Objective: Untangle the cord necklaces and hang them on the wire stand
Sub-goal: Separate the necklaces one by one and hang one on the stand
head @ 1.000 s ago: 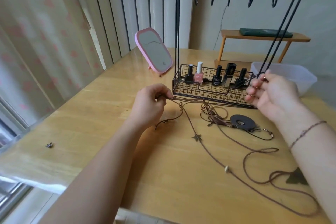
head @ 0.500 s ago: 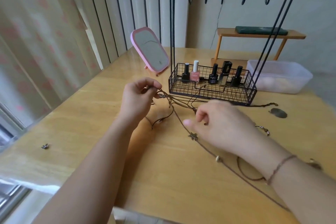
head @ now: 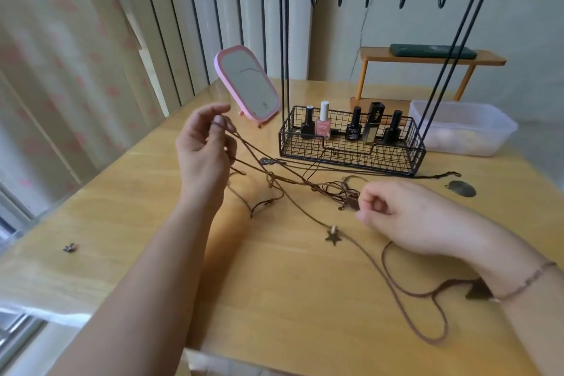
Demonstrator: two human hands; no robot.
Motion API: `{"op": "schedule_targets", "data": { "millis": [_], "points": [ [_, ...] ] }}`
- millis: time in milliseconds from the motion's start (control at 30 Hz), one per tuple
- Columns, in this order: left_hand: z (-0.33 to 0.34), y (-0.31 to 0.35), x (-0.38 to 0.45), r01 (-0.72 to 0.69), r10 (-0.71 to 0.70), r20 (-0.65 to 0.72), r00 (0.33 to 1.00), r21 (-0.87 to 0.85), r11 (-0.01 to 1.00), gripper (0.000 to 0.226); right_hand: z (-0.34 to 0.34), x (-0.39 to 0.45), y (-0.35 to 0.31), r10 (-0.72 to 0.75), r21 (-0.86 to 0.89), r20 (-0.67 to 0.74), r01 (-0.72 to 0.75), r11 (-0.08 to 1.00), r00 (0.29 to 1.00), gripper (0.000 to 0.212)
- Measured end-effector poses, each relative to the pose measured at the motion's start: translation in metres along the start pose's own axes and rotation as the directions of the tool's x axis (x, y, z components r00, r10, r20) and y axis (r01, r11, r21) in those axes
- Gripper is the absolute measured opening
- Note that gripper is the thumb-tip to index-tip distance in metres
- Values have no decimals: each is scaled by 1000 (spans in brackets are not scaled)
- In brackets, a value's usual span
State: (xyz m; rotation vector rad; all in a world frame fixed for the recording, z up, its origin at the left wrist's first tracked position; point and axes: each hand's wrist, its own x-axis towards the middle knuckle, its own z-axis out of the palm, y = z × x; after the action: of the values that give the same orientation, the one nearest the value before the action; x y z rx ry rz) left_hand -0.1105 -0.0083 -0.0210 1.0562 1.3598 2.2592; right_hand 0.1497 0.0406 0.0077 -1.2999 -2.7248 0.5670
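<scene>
Right now the cord necklaces (head: 293,183) are lying tangled mid-tabletop (head: 290,299), before the wire stand (head: 351,149). The left hand (head: 203,146) is lifting pinched strands; the right hand (head: 403,217) is pinching the knotted clasps. Pulling these apart could, I judge, be tightening the knot.

I am seeing the right hand (head: 406,217) covering part of the cord necklaces (head: 293,183), so its grip on the knot is staying hidden from me. The right wrist is overlapping a dark triangular pendant (head: 477,291). The small charm (head: 69,248) near the table's left edge is reading too tiny to identify. Both forearms are running out past the bottom edge.
</scene>
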Motion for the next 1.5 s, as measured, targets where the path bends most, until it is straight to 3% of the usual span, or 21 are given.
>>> {"op": "schedule_targets", "data": {
  "millis": [100, 200, 333, 433, 533, 633, 700, 767, 833, 900, 967, 1033, 1067, 1100, 1133, 1200, 1233, 1300, 1367, 1433, 1500],
  "points": [
    [0, 2, 0, -30, 29, -16, 999, -40, 999, 25, 8, -3, -6, 66, 14, 19, -66, 998, 998, 31],
    [-1, 4, 1, -1, 1, 8, 1000, -78, 997, 26, 19, -3, -15, 71, -164, 81, -57, 985, 994, 58],
    [-14, 4, 12, 126, -152, -145, 978, -174, 977, 27, 21, -17, -16, 72, -312, 153, -20, 950, 986, 79],
    [-30, 0, 26, 223, -313, -341, 887, -277, 935, 28, 10, -29, -2, 71, -260, 164, -27, 965, 984, 67],
    [-41, -7, 35, 284, -421, -489, 764, -331, 900, 31, -3, -32, 21, 64, -50, 125, -59, 997, 990, 64],
    [-42, -10, 34, 366, -420, -569, 707, -214, 906, 40, -9, -39, 37, 85, -39, 195, -79, 996, 977, 74],
    [-40, -12, 33, 416, -373, -500, 781, -28, 909, 44, -7, -49, 43, 102, -101, 271, -78, 992, 957, 67],
    [-34, -12, 27, 421, -316, -380, 869, 237, 875, 44, 1, -61, 48, 106, -151, 209, -75, 986, 972, 49],
    [-31, -10, 18, 375, -226, -323, 919, 541, 753, 44, 13, -72, 46, 85, -141, 85, -72, 987, 993, 29],
    [-27, -7, 8, 266, -96, -255, 962, 797, 543, 42, 29, -83, 40, 11, -259, 15, -7, 966, 1000, 29],
    [-22, 1, 1, 115, 7, -138, 990, 853, 509, 33, 42, -87, 41, -137, -387, -106, 86, 918, 985, 37],
    [-7, 17, -9, -65, 5, 79, 997, 776, 628, 18, 43, -88, 47, -146, -294, -189, 86, 952, 971, 37],
    [5, 29, -21, -152, -52, 255, 966, 717, 680, 16, 40, -88, 50, -91, -80, -194, 76, 994, 977, 34],
    [20, 40, -35, -238, -118, 452, 884, 653, 719, 28, 34, -85, 50, -74, 131, -189, 100, 986, 979, 29],
    [36, 47, -53, -305, -177, 627, 758, 582, 753, 44, 25, -84, 45, -105, 308, -234, 176, 935, 966, 17],
    [70, 57, -94, -381, -218, 828, 516, 450, 808, 56, 9, -77, 45, -92, 516, -405, 311, 798, 910, 44],
    [83, 54, -113, -413, -201, 871, 448, 401, 818, 51, 0, -71, 46, -75, 529, -477, 354, 771, 876, 53],
    [92, 42, -134, -490, -168, 895, 414, 374, 788, 28, -18, -70, 44, -121, 464, -554, 426, 776, 824, 51],
    [81, 29, -134, -632, -155, 916, 371, 371, 680, 14, -33, -77, 46, -145, 441, -554, 437, 784, 820, 49],
    [61, 25, -122, -740, -198, 955, 222, 298, 604, 11, -41, -86, 50, -195, 388, -487, 411, 825, 851, 45],
    [39, 32, -109, -731, -276, 953, 128, 279, 623, 10, -39, -89, 55, -234, 248, -434, 365, 897, 870, 38]
  ]
}}
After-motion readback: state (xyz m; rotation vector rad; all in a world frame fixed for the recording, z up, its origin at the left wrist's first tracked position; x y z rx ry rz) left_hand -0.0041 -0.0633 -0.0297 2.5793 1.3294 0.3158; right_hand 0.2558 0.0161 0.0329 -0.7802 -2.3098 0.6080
